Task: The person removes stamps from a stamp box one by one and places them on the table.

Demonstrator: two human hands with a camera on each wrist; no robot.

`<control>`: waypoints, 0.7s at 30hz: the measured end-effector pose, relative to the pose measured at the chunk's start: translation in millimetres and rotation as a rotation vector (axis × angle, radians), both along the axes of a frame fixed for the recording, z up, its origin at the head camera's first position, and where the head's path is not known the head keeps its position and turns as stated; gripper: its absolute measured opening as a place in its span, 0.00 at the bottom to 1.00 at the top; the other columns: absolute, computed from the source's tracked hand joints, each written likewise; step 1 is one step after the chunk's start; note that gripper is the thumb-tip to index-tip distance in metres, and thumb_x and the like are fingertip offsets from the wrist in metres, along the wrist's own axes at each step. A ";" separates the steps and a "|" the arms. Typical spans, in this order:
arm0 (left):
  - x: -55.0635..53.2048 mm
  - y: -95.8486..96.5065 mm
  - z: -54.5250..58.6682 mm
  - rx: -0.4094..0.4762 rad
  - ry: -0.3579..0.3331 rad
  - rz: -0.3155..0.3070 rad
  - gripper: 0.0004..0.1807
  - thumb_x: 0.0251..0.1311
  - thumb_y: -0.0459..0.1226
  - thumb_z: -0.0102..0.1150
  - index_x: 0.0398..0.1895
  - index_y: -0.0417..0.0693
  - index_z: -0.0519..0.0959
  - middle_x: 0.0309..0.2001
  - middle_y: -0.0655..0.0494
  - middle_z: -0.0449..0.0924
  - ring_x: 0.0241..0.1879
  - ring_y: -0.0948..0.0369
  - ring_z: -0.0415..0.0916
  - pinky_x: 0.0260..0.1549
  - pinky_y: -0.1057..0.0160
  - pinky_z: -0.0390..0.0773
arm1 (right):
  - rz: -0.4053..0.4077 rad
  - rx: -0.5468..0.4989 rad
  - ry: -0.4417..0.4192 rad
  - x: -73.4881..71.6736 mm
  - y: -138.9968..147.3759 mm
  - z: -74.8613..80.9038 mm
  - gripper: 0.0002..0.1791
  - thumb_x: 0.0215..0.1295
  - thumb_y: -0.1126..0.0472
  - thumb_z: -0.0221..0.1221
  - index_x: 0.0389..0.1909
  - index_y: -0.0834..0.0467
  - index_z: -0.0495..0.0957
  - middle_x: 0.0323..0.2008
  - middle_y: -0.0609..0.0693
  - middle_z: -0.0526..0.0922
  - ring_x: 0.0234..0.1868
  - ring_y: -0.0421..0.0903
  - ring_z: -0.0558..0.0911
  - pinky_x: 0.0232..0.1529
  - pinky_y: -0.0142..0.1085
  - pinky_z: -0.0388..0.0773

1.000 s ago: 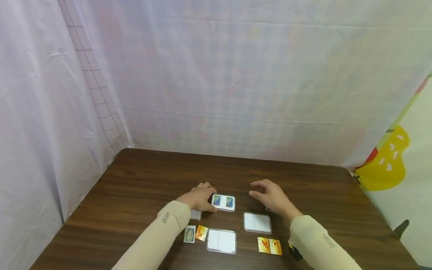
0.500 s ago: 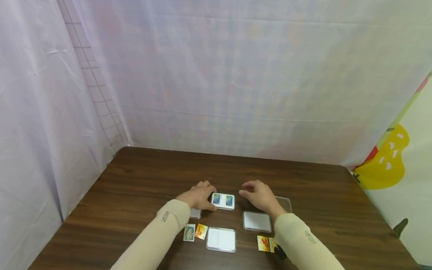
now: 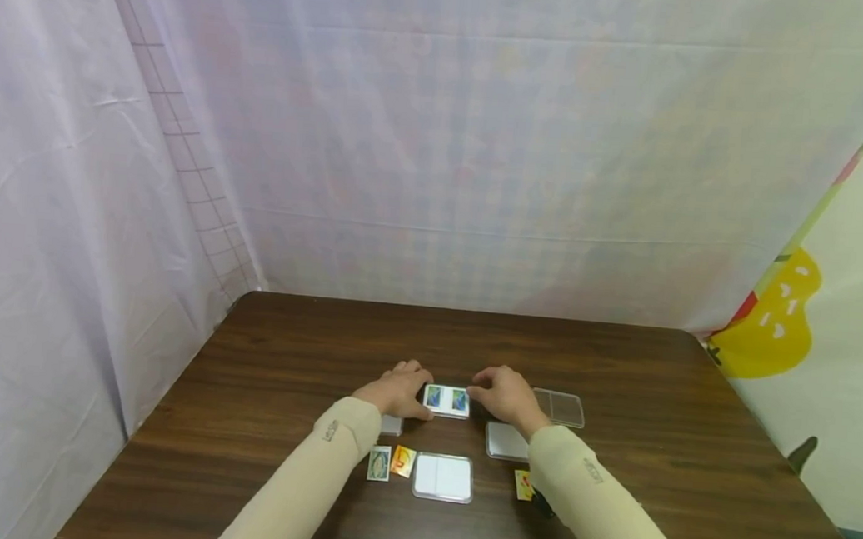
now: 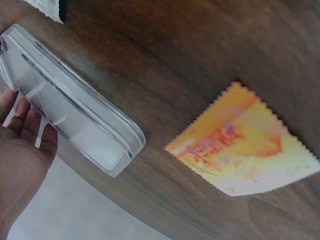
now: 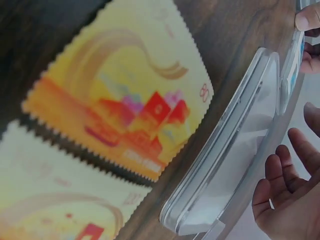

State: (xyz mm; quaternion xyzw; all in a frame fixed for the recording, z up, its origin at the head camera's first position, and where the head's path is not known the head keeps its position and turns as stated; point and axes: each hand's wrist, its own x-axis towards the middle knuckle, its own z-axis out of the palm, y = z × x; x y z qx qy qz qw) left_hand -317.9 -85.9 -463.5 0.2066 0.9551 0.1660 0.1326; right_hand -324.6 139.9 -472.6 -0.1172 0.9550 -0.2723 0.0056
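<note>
Two blue-green stamps (image 3: 459, 400) lie in a clear plastic stamp case (image 3: 446, 404) with a white backing, in the middle of the head view. My left hand (image 3: 397, 391) holds this case by its left end, thumb at the near corner and forefinger at the far one. At the case's right end is my right hand (image 3: 507, 396), its fingers loosely bent beside the edge; in the right wrist view its fingers (image 5: 280, 175) are apart with nothing gripped. Another clear case (image 4: 75, 100) lies just under my left hand, mostly hidden in the head view.
Nearer stand two white-backed cases, one at centre (image 3: 443, 477) and one partly under the right forearm (image 3: 505, 441). A clear lid (image 3: 560, 407) lies to the right. Loose stamps lie in front: a grey-green one (image 3: 379, 464), an orange one (image 3: 403, 460), and yellow-red ones (image 5: 135, 95).
My right hand has moved left and slightly lower, up to the right end of the stamp case, uncovering the clear lid. Its forearm now covers part of the yellow-red stamps. My left hand stays put.
</note>
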 end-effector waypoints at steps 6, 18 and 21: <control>-1.3 -0.5 -0.6 -0.003 -0.004 0.004 0.34 0.58 0.52 0.68 0.65 0.50 0.71 0.61 0.54 0.67 0.64 0.54 0.61 0.64 0.51 0.63 | -0.018 0.014 -0.022 -2.2 -2.1 -2.5 0.18 0.64 0.51 0.64 0.48 0.59 0.84 0.48 0.56 0.84 0.52 0.58 0.80 0.53 0.53 0.75; 0.3 0.2 0.0 -0.009 -0.003 0.000 0.34 0.59 0.52 0.67 0.66 0.49 0.71 0.61 0.53 0.67 0.64 0.54 0.61 0.65 0.51 0.62 | -0.006 0.084 0.030 -1.3 -9.9 -4.7 0.14 0.61 0.52 0.67 0.40 0.58 0.86 0.39 0.53 0.85 0.44 0.54 0.82 0.45 0.50 0.77; 1.0 1.3 0.0 -0.012 -0.003 0.003 0.34 0.59 0.52 0.67 0.66 0.49 0.71 0.61 0.53 0.67 0.64 0.54 0.61 0.65 0.51 0.62 | -0.016 0.098 0.035 0.5 -11.0 -5.0 0.13 0.61 0.51 0.67 0.39 0.57 0.86 0.39 0.53 0.84 0.44 0.54 0.81 0.44 0.50 0.77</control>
